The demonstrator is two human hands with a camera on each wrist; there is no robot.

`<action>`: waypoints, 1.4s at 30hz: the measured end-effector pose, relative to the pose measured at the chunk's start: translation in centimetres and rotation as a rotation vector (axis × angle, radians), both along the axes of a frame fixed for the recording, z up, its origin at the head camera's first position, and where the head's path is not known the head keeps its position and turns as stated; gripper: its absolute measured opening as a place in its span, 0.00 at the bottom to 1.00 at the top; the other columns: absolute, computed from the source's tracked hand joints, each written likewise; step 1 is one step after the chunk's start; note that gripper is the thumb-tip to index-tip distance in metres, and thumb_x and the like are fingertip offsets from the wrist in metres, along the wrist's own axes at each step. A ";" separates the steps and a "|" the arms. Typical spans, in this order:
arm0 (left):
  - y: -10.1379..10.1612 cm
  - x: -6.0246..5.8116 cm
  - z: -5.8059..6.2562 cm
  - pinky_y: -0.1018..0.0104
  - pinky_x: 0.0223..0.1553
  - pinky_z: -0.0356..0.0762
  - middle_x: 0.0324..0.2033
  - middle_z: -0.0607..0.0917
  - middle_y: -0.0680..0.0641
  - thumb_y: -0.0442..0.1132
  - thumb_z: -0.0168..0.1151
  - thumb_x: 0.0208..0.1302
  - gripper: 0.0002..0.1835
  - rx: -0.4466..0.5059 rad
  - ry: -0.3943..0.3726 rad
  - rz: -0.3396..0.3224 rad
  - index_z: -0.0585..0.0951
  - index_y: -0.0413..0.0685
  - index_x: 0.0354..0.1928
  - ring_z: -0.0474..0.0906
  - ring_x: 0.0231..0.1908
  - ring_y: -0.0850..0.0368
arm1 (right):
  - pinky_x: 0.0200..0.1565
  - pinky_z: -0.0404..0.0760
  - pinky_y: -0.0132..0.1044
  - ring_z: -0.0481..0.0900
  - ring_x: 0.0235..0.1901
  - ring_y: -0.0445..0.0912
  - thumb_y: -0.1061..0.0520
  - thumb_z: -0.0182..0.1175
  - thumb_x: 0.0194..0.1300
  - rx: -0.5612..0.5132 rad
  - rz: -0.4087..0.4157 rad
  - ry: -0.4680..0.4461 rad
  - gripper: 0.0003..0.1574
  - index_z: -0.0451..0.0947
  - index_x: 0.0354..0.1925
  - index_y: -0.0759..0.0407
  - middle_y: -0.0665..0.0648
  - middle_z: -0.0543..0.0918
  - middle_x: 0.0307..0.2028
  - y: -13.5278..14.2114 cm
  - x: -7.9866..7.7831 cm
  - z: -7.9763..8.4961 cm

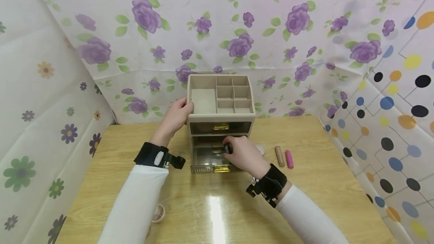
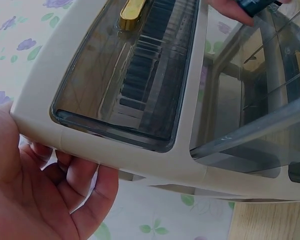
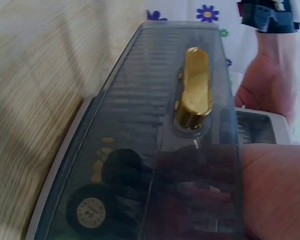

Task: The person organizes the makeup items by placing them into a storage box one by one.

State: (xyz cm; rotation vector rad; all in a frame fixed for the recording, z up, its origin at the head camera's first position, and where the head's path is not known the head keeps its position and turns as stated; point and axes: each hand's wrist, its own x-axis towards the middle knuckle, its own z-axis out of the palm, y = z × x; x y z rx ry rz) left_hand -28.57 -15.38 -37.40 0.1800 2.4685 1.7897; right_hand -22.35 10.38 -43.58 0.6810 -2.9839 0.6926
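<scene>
A beige cosmetics organizer (image 1: 222,116) stands at the back of the table, with an open compartment top and smoky clear drawers. My left hand (image 1: 176,116) holds its left side; in the left wrist view, curled fingers (image 2: 97,200) lie along its edge. The upper drawer (image 1: 200,128) is closed. Below it, a clear drawer (image 1: 203,157) with a gold handle (image 1: 222,169) is pulled out. Over that drawer my right hand (image 1: 244,153) pinches a small dark cylindrical item (image 1: 228,148). Dark round pieces, one bearing a label (image 3: 91,212) reading 04, show through the drawer front.
Right of the organizer lie a brown tube (image 1: 279,156) and a pink tube (image 1: 289,159). A pale round item (image 1: 260,150) is partly hidden behind my right hand. Near my left forearm sits a round compact (image 1: 158,214). Flowered cloth (image 1: 237,44) hangs close behind the organizer.
</scene>
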 end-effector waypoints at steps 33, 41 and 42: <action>-0.2 -0.3 -0.1 0.47 0.50 0.81 0.65 0.77 0.35 0.50 0.46 0.83 0.29 -0.007 0.002 -0.027 0.70 0.44 0.78 0.79 0.57 0.38 | 0.33 0.87 0.46 0.86 0.29 0.48 0.49 0.81 0.61 0.233 -0.054 -0.041 0.22 0.89 0.47 0.60 0.56 0.90 0.36 -0.7 -0.8 0.2; -0.3 -0.4 -0.2 0.46 0.53 0.80 0.66 0.76 0.35 0.50 0.46 0.84 0.29 -0.001 -0.006 -0.032 0.71 0.44 0.77 0.78 0.58 0.37 | 0.35 0.87 0.46 0.87 0.31 0.49 0.47 0.80 0.62 0.240 -0.060 -0.045 0.23 0.89 0.49 0.60 0.57 0.90 0.38 -0.7 -0.8 0.2; -0.3 -0.4 -0.2 0.46 0.53 0.80 0.66 0.76 0.35 0.50 0.46 0.84 0.29 0.000 -0.007 -0.032 0.70 0.44 0.77 0.78 0.58 0.37 | 0.35 0.87 0.46 0.87 0.31 0.49 0.47 0.80 0.62 0.239 -0.062 -0.046 0.24 0.89 0.50 0.60 0.57 0.91 0.39 -0.7 -0.8 0.2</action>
